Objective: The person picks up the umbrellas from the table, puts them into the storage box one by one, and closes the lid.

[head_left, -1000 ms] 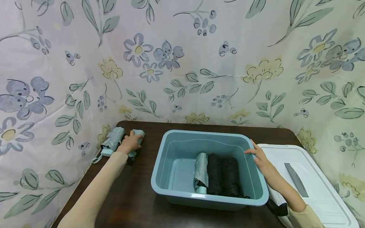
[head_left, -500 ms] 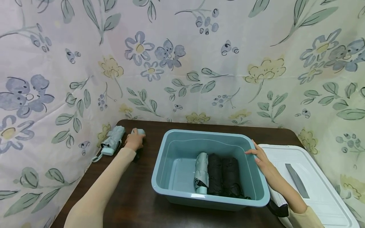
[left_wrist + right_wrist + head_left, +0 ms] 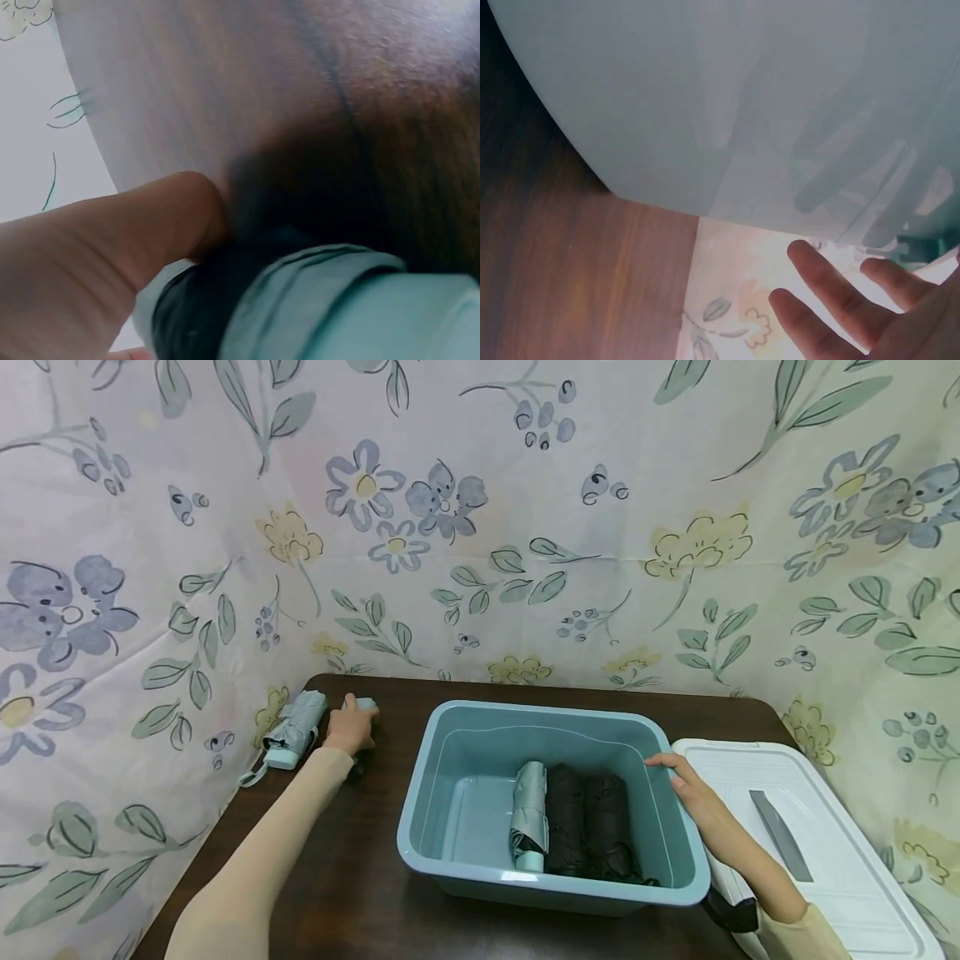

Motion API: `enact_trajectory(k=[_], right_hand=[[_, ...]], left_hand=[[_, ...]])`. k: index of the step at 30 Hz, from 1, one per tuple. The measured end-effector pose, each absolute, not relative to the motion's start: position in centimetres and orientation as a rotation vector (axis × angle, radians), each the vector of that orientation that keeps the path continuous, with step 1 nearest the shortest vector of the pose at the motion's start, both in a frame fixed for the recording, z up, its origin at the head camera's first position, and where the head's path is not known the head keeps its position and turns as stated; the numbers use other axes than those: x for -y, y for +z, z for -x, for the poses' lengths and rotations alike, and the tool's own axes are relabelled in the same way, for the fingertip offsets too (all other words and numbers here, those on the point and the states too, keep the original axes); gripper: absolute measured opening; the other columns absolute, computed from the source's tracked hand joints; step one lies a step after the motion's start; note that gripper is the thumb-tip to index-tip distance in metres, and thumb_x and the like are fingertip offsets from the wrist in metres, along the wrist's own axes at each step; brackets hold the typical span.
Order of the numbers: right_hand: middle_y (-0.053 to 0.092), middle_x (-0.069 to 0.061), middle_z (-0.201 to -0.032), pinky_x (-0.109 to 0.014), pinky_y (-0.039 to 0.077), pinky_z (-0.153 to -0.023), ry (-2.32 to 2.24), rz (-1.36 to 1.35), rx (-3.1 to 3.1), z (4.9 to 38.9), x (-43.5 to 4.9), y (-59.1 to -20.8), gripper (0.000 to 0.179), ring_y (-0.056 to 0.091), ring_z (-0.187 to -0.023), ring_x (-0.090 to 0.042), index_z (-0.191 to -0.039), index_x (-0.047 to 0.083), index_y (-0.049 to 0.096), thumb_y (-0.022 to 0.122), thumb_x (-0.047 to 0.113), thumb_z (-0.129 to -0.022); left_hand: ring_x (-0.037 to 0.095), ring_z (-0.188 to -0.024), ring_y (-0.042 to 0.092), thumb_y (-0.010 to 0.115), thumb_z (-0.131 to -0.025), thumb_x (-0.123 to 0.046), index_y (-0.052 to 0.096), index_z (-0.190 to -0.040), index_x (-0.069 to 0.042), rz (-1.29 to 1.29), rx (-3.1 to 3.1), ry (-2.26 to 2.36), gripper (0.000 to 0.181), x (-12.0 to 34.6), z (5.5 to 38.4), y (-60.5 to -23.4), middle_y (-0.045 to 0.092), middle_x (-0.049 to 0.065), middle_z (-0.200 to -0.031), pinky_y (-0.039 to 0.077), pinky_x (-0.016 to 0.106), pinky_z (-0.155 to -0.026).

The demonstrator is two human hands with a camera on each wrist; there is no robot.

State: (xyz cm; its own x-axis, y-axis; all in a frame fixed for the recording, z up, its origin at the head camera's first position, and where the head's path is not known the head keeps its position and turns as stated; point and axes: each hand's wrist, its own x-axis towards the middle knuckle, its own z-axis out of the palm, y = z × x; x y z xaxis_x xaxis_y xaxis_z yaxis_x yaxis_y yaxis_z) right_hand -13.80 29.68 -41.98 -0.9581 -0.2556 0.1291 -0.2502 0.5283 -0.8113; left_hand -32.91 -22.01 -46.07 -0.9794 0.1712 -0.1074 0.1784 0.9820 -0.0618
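Note:
At the table's far left, my left hand grips a folded light-teal umbrella, which it mostly covers. In the left wrist view the thumb lies against that umbrella's dark and teal fabric, close over the wood. Another folded teal umbrella, with a wrist strap, lies just left of the hand. My right hand rests at the right rim of a blue-teal plastic bin, fingers extended and spread in the right wrist view. Inside the bin lie a teal folded umbrella and two black folded umbrellas, side by side.
A white lid with a grey handle strip lies right of the bin, under the right forearm. The dark wooden table meets a floral curtain at the back and left. The bin's left part shows bare floor.
My left hand has closed round the right-hand umbrella on the table and covers more of it than before. The right hand stays at the bin's rim, its fingers slightly shifted.

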Motion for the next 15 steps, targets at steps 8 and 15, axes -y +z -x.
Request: enact_trajectory(k=[8,15], right_hand=[[0.028,-0.023,-0.139,-0.035,0.050,-0.062,-1.439,0.465,-2.746,13.73,-29.65,-41.84,0.040,0.050,-0.104,-0.042,-0.135,0.011,0.032,0.019,0.029,-0.102],[0.029,-0.024,-0.138,-0.038,0.050,-0.063,-1.451,0.467,-2.735,13.73,-29.66,-41.82,0.040,0.049,-0.104,-0.043,-0.135,0.011,0.032,0.019,0.030,-0.102]], left_hand=[[0.040,-0.092,0.046,0.075,-0.076,-0.027,0.056,-0.105,-0.011,-0.253,-3.098,-0.096,0.038,22.42,32.60,-46.34,0.038,0.035,-0.114,0.045,0.047,-0.058],[0.041,-0.077,0.051,0.076,-0.075,-0.027,0.056,-0.107,-0.010,-0.236,-3.143,-0.029,0.041,22.93,32.19,-46.69,0.038,0.036,-0.112,0.046,0.049,-0.059]])
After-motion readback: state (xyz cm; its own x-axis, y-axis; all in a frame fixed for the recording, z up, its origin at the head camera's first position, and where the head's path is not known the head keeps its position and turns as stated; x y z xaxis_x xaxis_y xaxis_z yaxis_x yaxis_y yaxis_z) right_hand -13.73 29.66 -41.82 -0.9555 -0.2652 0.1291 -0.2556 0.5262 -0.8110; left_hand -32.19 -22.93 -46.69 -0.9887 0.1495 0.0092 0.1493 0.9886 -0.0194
